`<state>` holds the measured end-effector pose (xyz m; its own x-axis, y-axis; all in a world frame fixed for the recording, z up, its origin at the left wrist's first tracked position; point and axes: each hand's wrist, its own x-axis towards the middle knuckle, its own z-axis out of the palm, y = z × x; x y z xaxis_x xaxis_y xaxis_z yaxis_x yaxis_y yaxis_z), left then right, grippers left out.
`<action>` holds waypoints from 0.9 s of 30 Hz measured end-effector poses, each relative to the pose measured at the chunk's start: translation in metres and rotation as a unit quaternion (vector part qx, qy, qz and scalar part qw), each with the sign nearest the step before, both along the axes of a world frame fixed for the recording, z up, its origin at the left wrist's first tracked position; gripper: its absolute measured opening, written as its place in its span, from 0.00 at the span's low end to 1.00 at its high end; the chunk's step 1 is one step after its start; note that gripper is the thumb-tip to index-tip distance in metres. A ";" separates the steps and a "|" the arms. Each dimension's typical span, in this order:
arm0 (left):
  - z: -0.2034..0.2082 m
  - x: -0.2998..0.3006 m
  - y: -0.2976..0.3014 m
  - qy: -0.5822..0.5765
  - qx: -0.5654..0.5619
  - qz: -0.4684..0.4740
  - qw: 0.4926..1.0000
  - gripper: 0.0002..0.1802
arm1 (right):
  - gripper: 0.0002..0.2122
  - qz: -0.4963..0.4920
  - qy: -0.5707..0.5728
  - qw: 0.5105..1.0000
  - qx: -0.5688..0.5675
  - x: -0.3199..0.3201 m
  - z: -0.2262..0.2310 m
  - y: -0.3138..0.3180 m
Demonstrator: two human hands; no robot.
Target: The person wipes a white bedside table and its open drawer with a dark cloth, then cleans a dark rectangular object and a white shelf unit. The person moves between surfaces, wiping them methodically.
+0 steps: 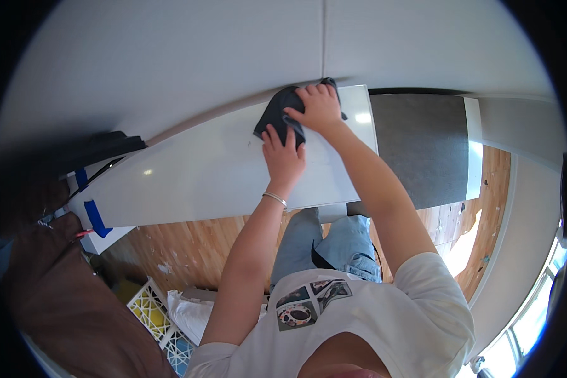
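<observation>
A dark grey cloth (272,118) lies bunched on a glossy white tabletop (195,164), at its far edge against the wall. My right hand (319,108) presses on the cloth near the wall, its fingers curved over the fabric and its thumb out to the left. Nearer to me, my left hand (283,159) rests with spread fingers, the tips on the cloth's near edge. A bracelet (274,200) circles my left wrist.
A grey-brown panel (422,148) sits right of the tabletop. Blue tape (96,218) marks its left end, near a dark screen-like object (107,151). Brown fabric (75,302) hangs at left, beside a white crate (154,309) on the wood floor (183,252).
</observation>
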<state>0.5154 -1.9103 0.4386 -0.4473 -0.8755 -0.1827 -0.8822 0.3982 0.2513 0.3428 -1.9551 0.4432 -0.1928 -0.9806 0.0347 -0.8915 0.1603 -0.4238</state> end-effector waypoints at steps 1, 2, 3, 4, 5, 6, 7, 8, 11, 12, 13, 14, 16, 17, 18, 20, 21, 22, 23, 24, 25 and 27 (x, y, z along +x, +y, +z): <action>0.006 -0.016 0.003 0.006 0.006 -0.019 1.000 0.34 | 0.28 -0.016 0.008 1.000 -0.005 -0.016 0.000 0.006; 0.012 -0.030 0.006 -0.007 0.030 -0.024 0.999 0.33 | 0.27 -0.029 0.015 0.999 -0.002 -0.030 -0.002 0.012; 0.016 -0.042 0.007 -0.008 0.035 -0.037 0.999 0.33 | 0.27 -0.042 0.022 0.999 0.001 -0.043 -0.002 0.017; 0.019 -0.052 0.009 -0.010 0.040 -0.050 0.998 0.33 | 0.26 -0.050 0.031 0.998 0.004 -0.055 -0.001 0.022; 0.019 -0.061 0.010 -0.011 0.044 -0.063 0.997 0.33 | 0.26 -0.061 0.046 0.997 0.014 -0.064 -0.001 0.027; 0.018 -0.068 0.012 -0.008 0.045 -0.074 0.996 0.33 | 0.25 -0.083 0.043 0.996 -0.010 -0.071 -0.003 0.034; 0.019 -0.073 0.015 -0.008 0.045 -0.088 0.995 0.33 | 0.26 -0.106 0.040 0.993 -0.035 -0.076 -0.007 0.042; 0.019 -0.077 0.017 -0.008 0.045 -0.103 0.994 0.32 | 0.26 -0.149 -0.022 0.988 -0.025 -0.080 -0.010 0.049; 0.018 -0.087 0.028 0.009 0.031 -0.133 0.991 0.32 | 0.27 -0.253 -0.208 0.945 -0.016 -0.088 -0.028 0.075; 0.018 -0.089 0.033 0.015 0.025 -0.146 0.989 0.32 | 0.27 -0.274 -0.267 0.924 -0.027 -0.088 -0.041 0.088; 0.018 -0.086 0.037 0.018 0.017 -0.155 0.988 0.32 | 0.26 -0.290 -0.329 0.898 -0.037 -0.083 -0.040 0.095; 0.018 -0.084 0.042 0.025 0.013 -0.162 0.986 0.31 | 0.23 -0.288 -0.317 0.903 -0.036 -0.076 -0.038 0.106; 0.018 -0.079 0.055 0.040 0.004 -0.178 0.983 0.31 | 0.22 -0.303 -0.309 0.901 0.015 -0.066 -0.034 0.131; 0.019 -0.076 0.063 0.044 0.008 -0.188 0.981 0.31 | 0.21 -0.310 -0.305 0.899 0.041 -0.060 -0.033 0.144; 0.021 -0.074 0.071 0.049 0.013 -0.198 0.979 0.30 | 0.20 -0.313 -0.305 0.898 0.042 -0.054 -0.034 0.161; 0.021 -0.066 0.087 0.068 0.007 -0.215 0.974 0.28 | 0.20 -0.320 -0.312 0.894 0.038 -0.039 -0.036 0.200; 0.020 -0.061 0.096 0.077 0.011 -0.219 0.973 0.28 | 0.19 -0.324 -0.318 0.891 0.033 -0.031 -0.034 0.220; 0.020 -0.055 0.104 0.085 0.015 -0.221 0.972 0.27 | 0.19 -0.326 -0.325 0.887 0.047 -0.024 -0.033 0.240; 0.021 -0.050 0.112 0.092 0.019 -0.223 0.970 0.27 | 0.18 -0.328 -0.333 0.882 0.061 -0.018 -0.034 0.258; 0.025 -0.045 0.120 0.091 0.031 -0.223 0.970 0.25 | 0.19 -0.310 -0.293 0.904 0.042 -0.013 -0.035 0.272; 0.025 -0.040 0.127 0.091 0.034 -0.225 0.970 0.24 | 0.19 -0.291 -0.252 0.923 0.023 -0.010 -0.035 0.284; 0.022 -0.030 0.137 0.091 0.038 -0.226 0.969 0.23 | 0.19 -0.287 -0.231 0.930 0.019 -0.007 -0.033 0.290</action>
